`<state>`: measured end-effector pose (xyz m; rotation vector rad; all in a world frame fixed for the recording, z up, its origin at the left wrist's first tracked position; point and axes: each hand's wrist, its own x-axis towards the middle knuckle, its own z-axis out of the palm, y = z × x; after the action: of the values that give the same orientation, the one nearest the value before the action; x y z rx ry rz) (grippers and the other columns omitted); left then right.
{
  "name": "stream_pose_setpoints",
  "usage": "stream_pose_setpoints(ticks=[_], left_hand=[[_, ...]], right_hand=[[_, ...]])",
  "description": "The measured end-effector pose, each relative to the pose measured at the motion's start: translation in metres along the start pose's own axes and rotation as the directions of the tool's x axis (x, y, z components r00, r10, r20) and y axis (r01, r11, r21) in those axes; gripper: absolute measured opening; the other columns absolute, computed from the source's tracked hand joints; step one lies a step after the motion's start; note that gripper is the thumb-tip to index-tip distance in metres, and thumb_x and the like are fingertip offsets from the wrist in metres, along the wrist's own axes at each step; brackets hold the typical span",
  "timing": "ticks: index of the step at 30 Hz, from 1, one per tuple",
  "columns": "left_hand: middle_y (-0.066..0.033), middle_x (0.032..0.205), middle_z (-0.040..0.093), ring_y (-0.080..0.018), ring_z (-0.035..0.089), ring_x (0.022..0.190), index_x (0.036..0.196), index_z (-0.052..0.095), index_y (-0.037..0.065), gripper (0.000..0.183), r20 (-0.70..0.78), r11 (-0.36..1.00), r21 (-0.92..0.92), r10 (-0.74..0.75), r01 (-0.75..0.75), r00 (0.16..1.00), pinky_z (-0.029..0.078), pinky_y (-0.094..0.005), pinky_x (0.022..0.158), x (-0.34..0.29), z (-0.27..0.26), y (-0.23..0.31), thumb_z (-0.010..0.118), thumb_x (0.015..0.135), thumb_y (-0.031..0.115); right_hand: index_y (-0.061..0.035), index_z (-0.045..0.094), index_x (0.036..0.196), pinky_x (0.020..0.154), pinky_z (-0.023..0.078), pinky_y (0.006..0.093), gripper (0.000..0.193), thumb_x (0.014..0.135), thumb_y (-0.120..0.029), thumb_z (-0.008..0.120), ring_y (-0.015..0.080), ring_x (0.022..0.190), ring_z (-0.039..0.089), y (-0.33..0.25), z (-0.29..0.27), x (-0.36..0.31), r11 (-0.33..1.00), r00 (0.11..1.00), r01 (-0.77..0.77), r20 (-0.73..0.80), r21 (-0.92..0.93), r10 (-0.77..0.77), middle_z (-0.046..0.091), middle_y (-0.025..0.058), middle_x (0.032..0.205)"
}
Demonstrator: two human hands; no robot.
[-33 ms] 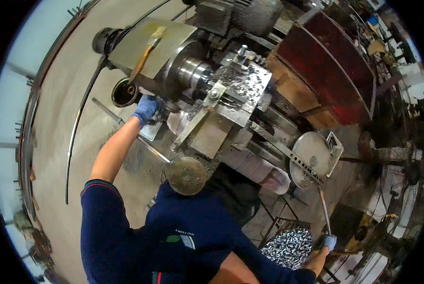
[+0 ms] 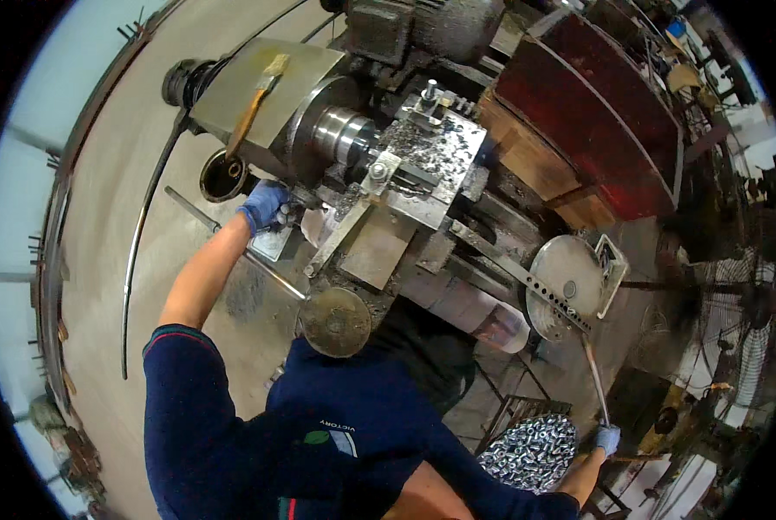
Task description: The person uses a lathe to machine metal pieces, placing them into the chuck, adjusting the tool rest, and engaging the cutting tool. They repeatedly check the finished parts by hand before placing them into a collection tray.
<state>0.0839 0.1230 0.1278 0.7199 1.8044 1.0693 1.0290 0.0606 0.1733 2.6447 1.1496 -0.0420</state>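
Observation:
My left hand (image 2: 265, 208), in a blue glove, reaches to the near left side of a small lathe. Its fingers are curled beside small metal pieces below the bright round chuck (image 2: 343, 136); what lies in them is hidden. Right of the chuck is the tool slide (image 2: 436, 160), strewn with metal chips. Far to the right, my right hand (image 2: 607, 440), gloved too, is closed around the end of a long metal lever rod (image 2: 596, 379). That rod joins a flat bar with holes (image 2: 544, 290), which passes over a round metal disc (image 2: 568, 282).
A brush (image 2: 254, 108) lies on the machine's headstock cover (image 2: 258, 95). A dark round cup (image 2: 223, 176) sits by my left wrist. Shiny small metal parts (image 2: 531, 455) fill a container near my right forearm. Beyond the slide stands a dark red panel (image 2: 596, 113).
The view has shifted slightly, so the machine sits a little further left in the picture. My left hand stays by the chuck, and my right hand keeps its grip on the rod.

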Motion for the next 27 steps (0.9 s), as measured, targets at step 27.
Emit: stream_pose_setpoints(ticks=[27], left_hand=[[-0.0179,0.08,0.063,-0.0324,0.061,0.077,0.092,0.064,0.006,0.026,0.261,0.424,0.78,0.448,-0.46,0.855,0.048,-0.0418,0.073,-0.083,0.03,0.07,0.055,0.08,0.027]], right_hand=[[-0.0051,0.065,0.08,0.067,0.047,0.0447,0.03,0.071,-0.034,0.065,0.0362,0.08,0.06,0.003,0.012,0.003,1.0,0.996,0.008,-0.088,0.025,-0.006,0.064,0.0182,0.083]])
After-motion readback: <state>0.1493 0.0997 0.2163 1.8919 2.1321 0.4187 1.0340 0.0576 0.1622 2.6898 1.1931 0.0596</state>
